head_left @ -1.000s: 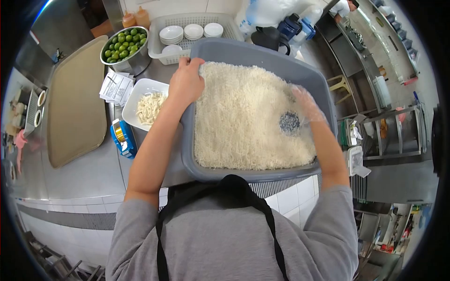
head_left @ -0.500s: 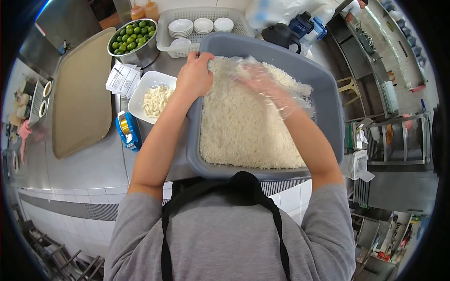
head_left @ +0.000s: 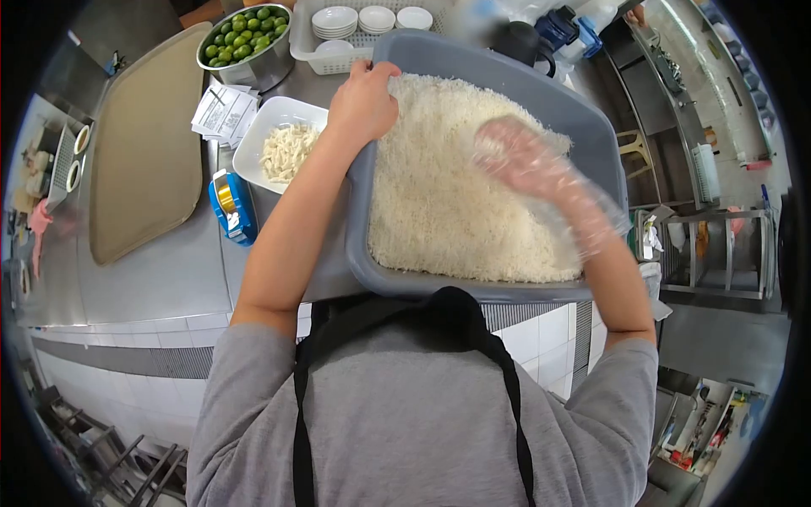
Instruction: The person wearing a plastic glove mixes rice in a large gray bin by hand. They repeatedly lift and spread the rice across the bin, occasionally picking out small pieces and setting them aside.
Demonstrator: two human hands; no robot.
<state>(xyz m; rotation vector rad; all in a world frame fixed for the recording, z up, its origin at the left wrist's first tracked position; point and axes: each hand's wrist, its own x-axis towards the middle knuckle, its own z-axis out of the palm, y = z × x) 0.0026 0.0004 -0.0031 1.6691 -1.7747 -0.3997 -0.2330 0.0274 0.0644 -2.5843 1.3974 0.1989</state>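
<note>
A large grey plastic tub (head_left: 361, 228) holds a broad bed of white rice (head_left: 456, 211). My bare left hand (head_left: 363, 106) is closed around the tub's rim at its upper left. Over the rice, right of the middle, is my right hand (head_left: 519, 156) in a clear plastic glove (head_left: 583, 203). Motion blurs its fingers, so whether they hold rice does not show. Left of the tub, beside my left forearm, a white dish (head_left: 251, 152) contains pale strips of food (head_left: 287, 154).
A steel pot of limes (head_left: 245, 38) and a basket (head_left: 302, 42) with small white bowls stand behind. Papers (head_left: 224, 114), a blue tape dispenser (head_left: 233, 207) and a big brown tray (head_left: 144, 152) lie on the left. A black jug (head_left: 519, 42) is behind the tub.
My right hand has moved from the rice's far side rightward and nearer to me. My left hand keeps its grip on the rim. The whole view has shifted slightly.
</note>
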